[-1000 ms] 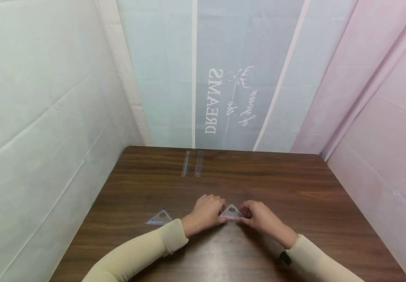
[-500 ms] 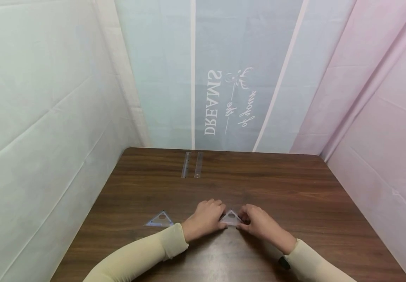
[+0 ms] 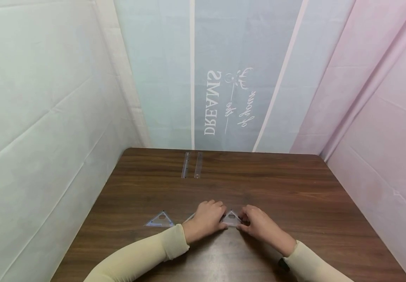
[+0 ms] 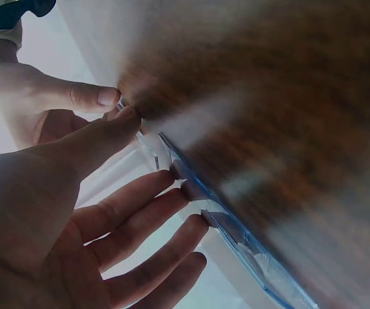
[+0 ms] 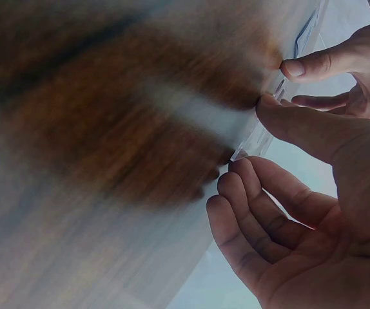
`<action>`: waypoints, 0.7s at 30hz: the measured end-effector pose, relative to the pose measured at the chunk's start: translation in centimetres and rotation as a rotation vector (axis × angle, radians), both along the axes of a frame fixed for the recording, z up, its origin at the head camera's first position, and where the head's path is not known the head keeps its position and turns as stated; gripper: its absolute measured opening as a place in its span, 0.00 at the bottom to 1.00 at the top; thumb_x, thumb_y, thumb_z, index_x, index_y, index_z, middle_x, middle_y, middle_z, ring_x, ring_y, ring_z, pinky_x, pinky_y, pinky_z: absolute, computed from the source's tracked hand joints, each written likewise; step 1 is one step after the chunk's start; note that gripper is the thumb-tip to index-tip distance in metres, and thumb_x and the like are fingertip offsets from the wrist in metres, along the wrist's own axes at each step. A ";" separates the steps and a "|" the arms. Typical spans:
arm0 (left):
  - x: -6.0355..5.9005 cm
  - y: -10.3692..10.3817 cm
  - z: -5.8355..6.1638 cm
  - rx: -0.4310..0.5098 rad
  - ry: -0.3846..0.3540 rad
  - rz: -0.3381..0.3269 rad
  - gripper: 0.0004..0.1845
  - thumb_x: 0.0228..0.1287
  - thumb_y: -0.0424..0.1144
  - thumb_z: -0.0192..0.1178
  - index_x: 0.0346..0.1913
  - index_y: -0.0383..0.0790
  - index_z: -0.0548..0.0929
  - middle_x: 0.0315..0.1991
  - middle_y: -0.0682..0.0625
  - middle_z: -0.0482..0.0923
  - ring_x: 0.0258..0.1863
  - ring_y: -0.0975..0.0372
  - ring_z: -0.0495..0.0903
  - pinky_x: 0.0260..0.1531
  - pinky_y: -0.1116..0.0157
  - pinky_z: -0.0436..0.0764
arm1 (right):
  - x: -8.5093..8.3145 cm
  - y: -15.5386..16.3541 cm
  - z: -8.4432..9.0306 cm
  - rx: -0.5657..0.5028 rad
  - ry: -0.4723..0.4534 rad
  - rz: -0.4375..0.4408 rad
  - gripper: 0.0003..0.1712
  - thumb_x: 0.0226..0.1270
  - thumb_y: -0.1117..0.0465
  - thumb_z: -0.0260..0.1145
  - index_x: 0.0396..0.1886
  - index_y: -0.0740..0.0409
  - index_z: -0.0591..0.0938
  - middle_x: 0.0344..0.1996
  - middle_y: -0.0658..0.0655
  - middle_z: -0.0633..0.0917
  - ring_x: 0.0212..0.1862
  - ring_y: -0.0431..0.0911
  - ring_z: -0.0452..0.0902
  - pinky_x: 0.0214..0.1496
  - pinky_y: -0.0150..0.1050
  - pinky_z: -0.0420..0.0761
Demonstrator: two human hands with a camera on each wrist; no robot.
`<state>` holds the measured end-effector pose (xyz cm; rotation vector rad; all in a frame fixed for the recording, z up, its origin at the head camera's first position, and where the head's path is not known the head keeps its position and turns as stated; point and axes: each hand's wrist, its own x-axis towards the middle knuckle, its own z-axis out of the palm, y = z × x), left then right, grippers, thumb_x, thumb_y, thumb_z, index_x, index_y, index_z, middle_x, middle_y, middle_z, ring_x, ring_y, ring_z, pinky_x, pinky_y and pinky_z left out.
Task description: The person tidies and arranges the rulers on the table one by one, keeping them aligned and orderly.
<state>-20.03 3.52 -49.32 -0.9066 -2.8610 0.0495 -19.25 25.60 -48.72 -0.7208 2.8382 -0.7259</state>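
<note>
Nearest, left hand [image 3: 206, 217] and right hand [image 3: 259, 221] pinch one clear triangular set square [image 3: 231, 217] between them at the near middle of the brown table [image 3: 294, 196], fingertips curled on its edges. Further left, a second set square [image 3: 159, 220] lies flat. Farthest, two clear rulers [image 3: 192, 165] lie side by side near the back edge.

A dark brown wood-grain table [image 3: 294, 203] stretches ahead of the hands. Beyond them hangs a pale blue fabric backdrop [image 3: 224, 58] with mirrored white "DREAMS" lettering [image 3: 212, 102]. A mint-green fabric sheet [image 3: 40, 117] closes the space left of the hands, a pink fabric sheet [image 3: 382, 109] right of them. Light is soft and even.
</note>
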 end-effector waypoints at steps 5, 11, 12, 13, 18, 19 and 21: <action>0.1 0.0 0.1 -0.002 -0.006 0.001 0.23 0.56 0.68 0.77 0.38 0.54 0.86 0.38 0.60 0.84 0.36 0.62 0.83 0.33 0.64 0.81 | 0.1 -0.1 0.1 -0.014 -0.002 0.002 0.14 0.59 0.62 0.85 0.37 0.57 0.86 0.33 0.47 0.81 0.35 0.39 0.78 0.37 0.35 0.80; -0.1 -0.1 -0.1 0.019 0.012 -0.008 0.22 0.54 0.68 0.78 0.35 0.56 0.84 0.35 0.61 0.82 0.34 0.64 0.82 0.29 0.65 0.79 | 0.0 -0.1 0.1 -0.010 0.011 0.004 0.14 0.58 0.62 0.86 0.37 0.56 0.86 0.33 0.47 0.81 0.35 0.39 0.78 0.37 0.35 0.80; -0.1 -0.1 -0.1 0.022 0.015 -0.010 0.22 0.54 0.68 0.78 0.34 0.56 0.84 0.35 0.61 0.82 0.34 0.64 0.82 0.29 0.65 0.79 | 0.0 -0.1 0.1 -0.011 0.012 0.004 0.14 0.58 0.62 0.86 0.37 0.56 0.86 0.33 0.47 0.81 0.35 0.39 0.78 0.36 0.35 0.80; -0.1 -0.1 -0.1 0.026 0.018 -0.011 0.22 0.54 0.67 0.78 0.34 0.55 0.84 0.35 0.61 0.82 0.34 0.64 0.82 0.28 0.65 0.79 | 0.0 0.0 0.1 -0.012 0.012 0.007 0.14 0.58 0.62 0.86 0.37 0.56 0.86 0.32 0.47 0.81 0.35 0.39 0.77 0.36 0.35 0.80; -0.1 -0.2 -0.2 0.044 0.016 -0.015 0.23 0.54 0.67 0.79 0.34 0.55 0.84 0.35 0.60 0.83 0.34 0.63 0.82 0.27 0.65 0.80 | 0.0 0.0 0.0 -0.025 0.011 0.011 0.15 0.58 0.63 0.86 0.37 0.57 0.86 0.32 0.48 0.81 0.35 0.39 0.78 0.36 0.34 0.80; -0.1 -0.2 -0.2 0.048 0.012 -0.015 0.22 0.54 0.67 0.79 0.34 0.55 0.84 0.35 0.61 0.83 0.34 0.63 0.82 0.27 0.65 0.80 | 0.0 0.0 0.0 -0.025 0.012 0.011 0.15 0.58 0.63 0.86 0.37 0.57 0.86 0.32 0.48 0.81 0.35 0.39 0.78 0.36 0.34 0.80; -0.1 -0.2 -0.2 0.051 0.004 -0.014 0.22 0.54 0.66 0.79 0.34 0.55 0.84 0.35 0.61 0.82 0.34 0.64 0.82 0.27 0.65 0.80 | 0.0 0.1 -0.1 -0.026 0.016 0.011 0.15 0.58 0.63 0.86 0.37 0.57 0.86 0.32 0.47 0.81 0.35 0.38 0.77 0.36 0.35 0.80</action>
